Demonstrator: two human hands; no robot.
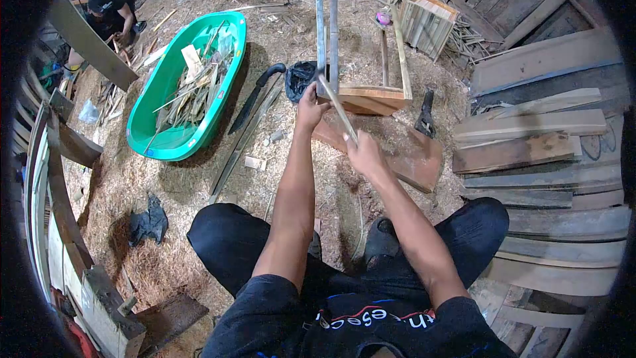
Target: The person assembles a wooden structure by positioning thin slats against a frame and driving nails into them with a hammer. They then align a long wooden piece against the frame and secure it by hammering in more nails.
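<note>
In my right hand [366, 154] is the wooden handle of a hammer [338, 107], fingers closed round it. The tool's head end is up by my left hand [310, 111], at the corner of a small wooden frame [371, 93]. My left hand is at that corner with its fingers bent; what they pinch, if anything, is too small to make out. Two grey upright slats [333, 40] rise from the corner, and a thin pale strip [401, 53] stands at the frame's right side. Below the frame lies a reddish-brown board [417, 159].
A green tub [138, 129] of wood scraps stands at left, with a machete [248, 103] beside it. A black bag [299, 79] touches the frame's left side. Planks [530, 126] lie at right, near a dark tool [426, 116]. Another person [109, 10] crouches at upper left.
</note>
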